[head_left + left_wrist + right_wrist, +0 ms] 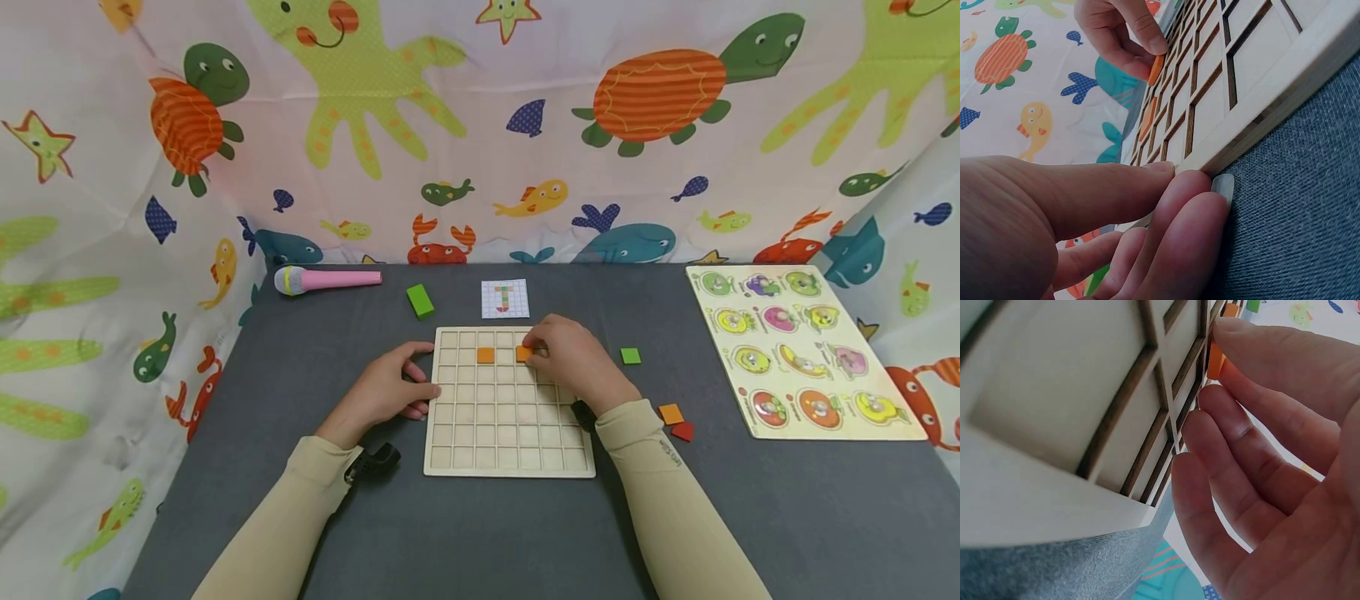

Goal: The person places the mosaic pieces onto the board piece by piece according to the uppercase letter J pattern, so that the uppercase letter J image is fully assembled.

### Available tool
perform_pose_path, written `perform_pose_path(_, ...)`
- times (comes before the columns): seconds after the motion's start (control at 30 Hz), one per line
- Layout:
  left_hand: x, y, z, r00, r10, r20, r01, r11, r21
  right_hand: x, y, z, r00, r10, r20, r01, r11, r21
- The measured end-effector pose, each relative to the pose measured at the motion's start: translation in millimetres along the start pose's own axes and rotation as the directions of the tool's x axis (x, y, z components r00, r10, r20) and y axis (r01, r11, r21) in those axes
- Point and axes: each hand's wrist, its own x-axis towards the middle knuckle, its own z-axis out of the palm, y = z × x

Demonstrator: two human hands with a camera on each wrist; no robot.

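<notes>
A wooden grid board lies on the dark table. My left hand is at its left edge, with the thumb along the rim and curled fingers against its side. Over the board's upper right, my right hand pinches an orange square tile between thumb and fingers. That tile stands tilted at the grid in the right wrist view. Another orange square tile sits in a cell of the same row, to the left. Behind the board lies a white card with a coloured J-shaped pattern.
A green block and a pink toy microphone lie at the back left. Right of the board are a green square tile, an orange tile and a red piece. A fruit puzzle board lies far right.
</notes>
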Motion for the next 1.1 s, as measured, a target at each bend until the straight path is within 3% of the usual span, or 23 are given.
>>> perform_pose_path(1.1,0.0,1.1,-2.8,1.000,-0.001,0.023,0.002,1.000,-0.015,2.7,-1.7,-0.6,1.000,0.015,0.016,-0.015,1.000,0.016)
